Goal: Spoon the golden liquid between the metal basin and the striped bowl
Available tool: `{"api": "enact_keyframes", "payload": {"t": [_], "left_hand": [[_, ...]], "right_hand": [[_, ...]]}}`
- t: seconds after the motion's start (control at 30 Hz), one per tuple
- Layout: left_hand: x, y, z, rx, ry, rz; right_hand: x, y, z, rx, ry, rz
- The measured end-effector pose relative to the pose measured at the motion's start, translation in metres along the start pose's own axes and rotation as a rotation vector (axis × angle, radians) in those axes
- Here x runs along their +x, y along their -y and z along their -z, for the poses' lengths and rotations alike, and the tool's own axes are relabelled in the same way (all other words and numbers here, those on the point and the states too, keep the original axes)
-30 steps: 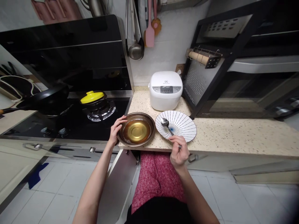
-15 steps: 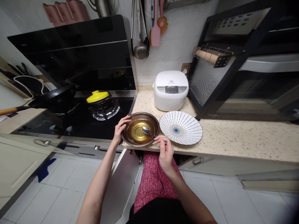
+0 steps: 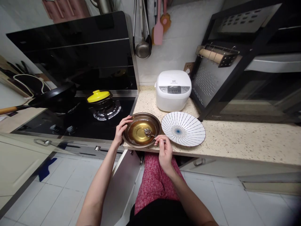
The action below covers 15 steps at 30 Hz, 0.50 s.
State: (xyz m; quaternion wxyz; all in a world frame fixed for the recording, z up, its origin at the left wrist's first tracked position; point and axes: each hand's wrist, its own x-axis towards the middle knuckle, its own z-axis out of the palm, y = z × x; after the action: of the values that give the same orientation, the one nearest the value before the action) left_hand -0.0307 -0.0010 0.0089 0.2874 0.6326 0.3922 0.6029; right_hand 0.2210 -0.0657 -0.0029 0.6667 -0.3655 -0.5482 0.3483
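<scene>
A round metal basin [image 3: 156, 121] stands on the counter near its front edge, with shallow amber liquid [image 3: 139, 129] inside. My left hand [image 3: 121, 128] grips the basin's left rim, thumb side hidden. In my right hand [image 3: 165, 150] a metal spoon [image 3: 147, 131] is pinched by its handle. The spoon's bowl is over or in the liquid, right of the basin's middle; I cannot tell how deep it sits. Close on the right lies a large white plate [image 3: 188, 128] with thin dark radiating lines and a blue centre.
Behind the plate is a white rice cooker [image 3: 173, 94]. Left of the basin, a black gas hob [image 3: 82, 122] carries a pot with a yellow lid [image 3: 98, 96] and a black wok [image 3: 53, 97]. Below the basin a cabinet door [image 3: 124, 185] stands open beside my legs.
The spoon has turned slightly within the basin, and my right hand has shifted a little to the left. My left hand keeps its place on the rim.
</scene>
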Motion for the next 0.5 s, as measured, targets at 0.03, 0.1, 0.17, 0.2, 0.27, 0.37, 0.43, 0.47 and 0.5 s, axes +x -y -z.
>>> {"api": "enact_keyframes", "payload": {"t": [0.03,0.1,0.17,0.2,0.27,0.37,0.43,0.47,0.5], "left_hand": [[0.0,-0.0001,0.0,-0.001,-0.001,0.002],[-0.0001,-0.0002,0.0,-0.001,-0.002,0.007],[-0.0001,-0.0002,0.0001,0.001,-0.003,0.011],[-0.0001,-0.0001,0.0002,0.001,-0.003,0.013],[-0.0001,0.0001,0.0002,-0.002,-0.003,0.015],[0.0003,0.0006,0.0003,-0.005,-0.003,0.01],[0.0004,0.0009,0.0002,-0.001,-0.002,0.005],[0.0004,0.0011,0.0001,0.001,-0.002,0.003],[0.0004,0.0012,0.0001,0.002,-0.003,0.001]], "right_hand": [[0.0002,0.0,-0.0001,0.003,-0.001,-0.003],[0.0005,-0.0001,-0.0001,0.01,0.0,-0.009],[0.0004,-0.0003,0.0001,0.019,0.0,-0.018],[0.0003,-0.0007,0.0003,0.024,-0.002,-0.022],[-0.0002,-0.0019,0.0004,0.036,-0.01,-0.03],[-0.0015,-0.0053,-0.0005,0.058,-0.038,-0.03],[-0.0028,-0.0079,-0.0017,0.077,-0.068,-0.017],[-0.0035,-0.0089,-0.0024,0.088,-0.085,-0.008],[-0.0042,-0.0098,-0.0031,0.098,-0.098,-0.001]]}}
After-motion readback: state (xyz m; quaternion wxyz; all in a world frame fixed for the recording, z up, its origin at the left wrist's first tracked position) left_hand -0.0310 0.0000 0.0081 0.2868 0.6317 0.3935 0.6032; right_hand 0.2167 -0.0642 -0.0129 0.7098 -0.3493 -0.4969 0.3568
